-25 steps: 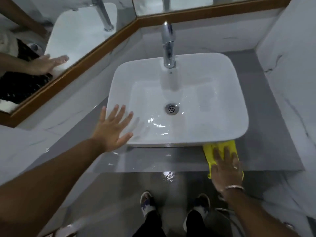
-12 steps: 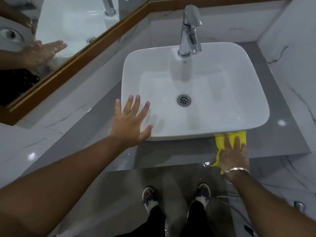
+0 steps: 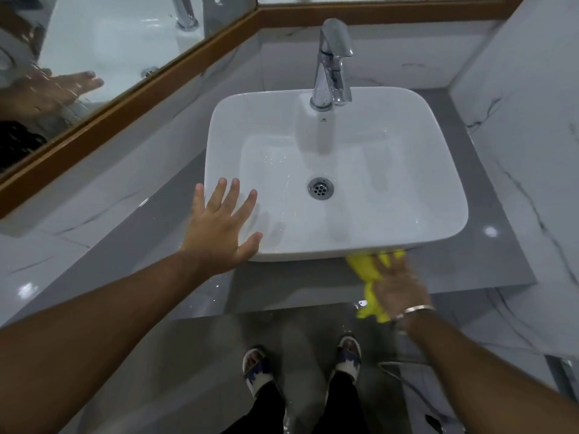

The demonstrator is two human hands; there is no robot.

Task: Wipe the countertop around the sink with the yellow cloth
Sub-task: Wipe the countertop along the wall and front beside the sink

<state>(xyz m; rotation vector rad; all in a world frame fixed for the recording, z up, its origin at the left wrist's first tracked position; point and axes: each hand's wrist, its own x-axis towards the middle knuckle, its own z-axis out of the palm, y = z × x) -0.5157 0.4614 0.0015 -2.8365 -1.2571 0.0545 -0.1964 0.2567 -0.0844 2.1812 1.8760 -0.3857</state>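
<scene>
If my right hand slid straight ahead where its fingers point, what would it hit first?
Probably the front wall of the sink: your right hand presses the yellow cloth flat on the countertop, fingers aimed at its near edge. How far it tucks under the rim is unclear.

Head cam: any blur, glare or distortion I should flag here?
Head view: the right hand and yellow cloth are motion-blurred. The left hand is sharp. There are small glare spots on the countertop. Lighting is dim and cool, with wide-angle stretch toward the edges.
</scene>
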